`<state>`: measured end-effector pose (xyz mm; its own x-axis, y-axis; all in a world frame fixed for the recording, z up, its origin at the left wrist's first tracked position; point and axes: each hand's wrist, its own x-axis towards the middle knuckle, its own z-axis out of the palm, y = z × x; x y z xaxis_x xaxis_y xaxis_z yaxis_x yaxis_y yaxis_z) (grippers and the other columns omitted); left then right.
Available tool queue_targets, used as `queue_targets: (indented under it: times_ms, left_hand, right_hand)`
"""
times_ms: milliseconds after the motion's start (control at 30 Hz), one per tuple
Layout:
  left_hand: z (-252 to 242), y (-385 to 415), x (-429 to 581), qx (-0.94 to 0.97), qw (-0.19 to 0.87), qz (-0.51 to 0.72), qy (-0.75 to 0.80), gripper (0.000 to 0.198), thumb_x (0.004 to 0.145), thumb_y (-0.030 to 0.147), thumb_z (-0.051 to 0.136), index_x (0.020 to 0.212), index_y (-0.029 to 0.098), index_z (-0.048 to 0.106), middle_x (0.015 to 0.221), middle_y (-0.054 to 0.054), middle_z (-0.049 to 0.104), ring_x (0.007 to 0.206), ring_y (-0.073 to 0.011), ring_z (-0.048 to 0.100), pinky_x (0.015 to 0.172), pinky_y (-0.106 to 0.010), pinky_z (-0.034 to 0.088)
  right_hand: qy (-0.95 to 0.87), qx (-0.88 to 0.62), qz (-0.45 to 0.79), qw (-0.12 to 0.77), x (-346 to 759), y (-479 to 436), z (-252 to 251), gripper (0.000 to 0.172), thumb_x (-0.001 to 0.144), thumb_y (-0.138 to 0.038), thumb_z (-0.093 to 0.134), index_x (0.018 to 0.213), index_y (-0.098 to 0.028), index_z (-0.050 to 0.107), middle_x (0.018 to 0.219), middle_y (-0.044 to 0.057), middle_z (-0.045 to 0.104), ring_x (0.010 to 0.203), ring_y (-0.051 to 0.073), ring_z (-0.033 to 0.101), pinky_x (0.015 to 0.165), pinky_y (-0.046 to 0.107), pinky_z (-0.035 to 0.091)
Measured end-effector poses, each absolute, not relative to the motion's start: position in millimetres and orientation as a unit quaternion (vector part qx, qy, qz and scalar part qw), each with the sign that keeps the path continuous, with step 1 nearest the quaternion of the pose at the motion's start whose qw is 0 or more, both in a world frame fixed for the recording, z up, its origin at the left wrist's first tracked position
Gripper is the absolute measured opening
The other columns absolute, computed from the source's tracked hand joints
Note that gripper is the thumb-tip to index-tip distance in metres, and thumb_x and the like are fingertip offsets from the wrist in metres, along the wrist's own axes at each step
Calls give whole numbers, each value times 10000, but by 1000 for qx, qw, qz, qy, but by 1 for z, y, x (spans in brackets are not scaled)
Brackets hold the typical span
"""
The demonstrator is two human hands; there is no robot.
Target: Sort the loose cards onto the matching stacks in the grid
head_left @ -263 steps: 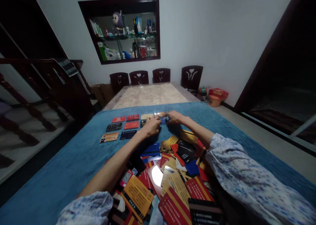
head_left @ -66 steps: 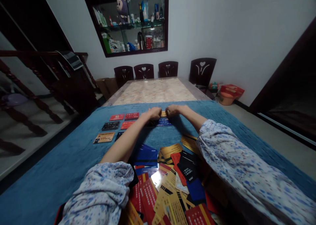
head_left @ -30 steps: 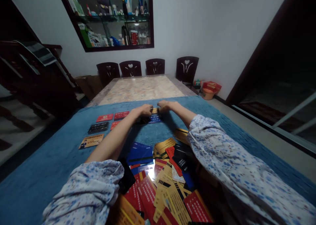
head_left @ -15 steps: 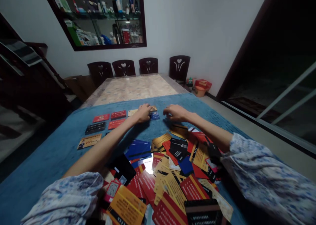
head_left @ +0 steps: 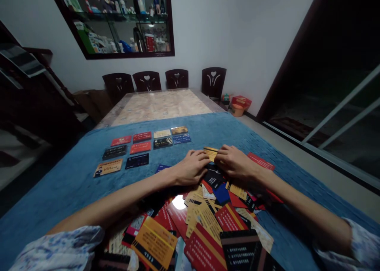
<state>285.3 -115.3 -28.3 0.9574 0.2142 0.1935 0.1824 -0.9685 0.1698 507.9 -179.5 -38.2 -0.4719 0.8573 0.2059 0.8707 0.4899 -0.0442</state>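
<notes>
Card rows (head_left: 140, 147) lie neat; a jumbled heap (head_left: 206, 219) apparently remains. Left hand (head_left: 192, 167) and right hand (head_left: 235, 162) curl beside a gold card (head_left: 210, 153), grip unclear.

"VIP" on orange card (head_left: 108, 168); rest too small to read.

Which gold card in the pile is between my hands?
The farthest gold card, framed by your left hand and right hand; visible others lie nearer you.
</notes>
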Motion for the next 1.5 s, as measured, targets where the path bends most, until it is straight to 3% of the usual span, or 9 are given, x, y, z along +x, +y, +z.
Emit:
queue_targets:
  times_ms: [300,767,933,1033,1267,1500]
  left_hand:
    - [-28,-139,276,991,65,63,104,284,943,249,434,1160,171,599,1276,-139,611,1333,-318,403,1056,-548,334]
    - [-23,-162,254,989,15,55,139,204,897,189,543,1073,155,640,1277,-137,609,1343,-319,389,1015,-495,366]
    - [-22,-167,251,993,-22,62,98,135,925,193,527,965,148,647,1115,-138,665,1191,-283,504,973,-444,382]
    - [-23,-171,248,993,-35,74,90,190,967,198,465,933,147,645,1017,-117,682,1038,-235,571,922,-393,401]
    - [-24,-175,238,986,-18,124,110,202,971,151,437,923,132,632,898,-87,674,816,-174,598,779,-315,447]
    - [-27,-174,234,955,48,221,191,210,954,145,428,1015,152,629,887,-75,681,802,-170,628,734,-288,494]
  right_hand:
    - [-857,-499,-27,125,496,-213,-42,323,946,-384,492,1107,-198,702,1066,139,670,1025,271,501,849,434,413]
    - [-887,-444,12,123,480,-226,-31,371,904,-353,554,1221,-192,657,1112,142,624,1067,290,473,899,490,422]
    - [-896,-423,18,132,479,-226,-29,350,895,-337,581,1207,-200,663,1084,136,630,1037,274,486,904,493,419]
    - [-903,-408,18,136,478,-227,-26,300,896,-323,583,1146,-193,687,1046,127,644,1013,260,495,889,475,428]
    - [-919,-349,-7,182,473,-226,-23,250,968,-286,483,1017,-197,711,860,86,687,906,213,538,813,384,470]
    - [-887,-375,-81,257,469,-221,-32,311,1012,-257,390,978,-189,692,790,73,652,760,174,548,696,302,461]
